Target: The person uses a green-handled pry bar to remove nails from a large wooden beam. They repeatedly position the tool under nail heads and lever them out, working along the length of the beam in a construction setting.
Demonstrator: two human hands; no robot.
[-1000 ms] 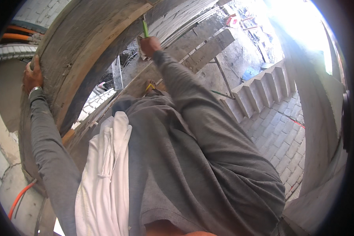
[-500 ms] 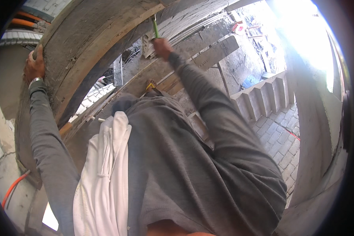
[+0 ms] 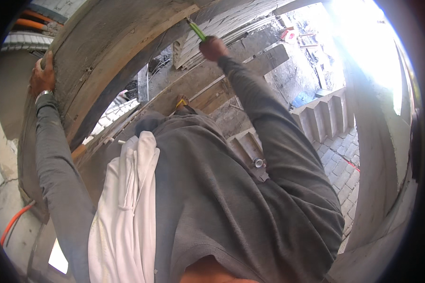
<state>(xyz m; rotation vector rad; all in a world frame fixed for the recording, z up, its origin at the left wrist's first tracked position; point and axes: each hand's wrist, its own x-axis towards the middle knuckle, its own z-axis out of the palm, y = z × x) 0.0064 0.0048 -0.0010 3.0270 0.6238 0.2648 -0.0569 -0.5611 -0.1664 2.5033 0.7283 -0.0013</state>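
Three-o'clock paving (image 3: 337,158); left hand (image 3: 42,79), ten, grips curved board (image 3: 101,52); right hand (image 3: 213,48), twelve, clutches green tool (image 3: 196,29), probably striking; next needs aim.

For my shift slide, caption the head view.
Right hand holds a green tool; left hand rests on a large panel.

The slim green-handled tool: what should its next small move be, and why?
Perhaps press the slim green-handled tool lightly against the curved brown wooden board: the right hand holds its tip near the board, and the left hand touches another edge.
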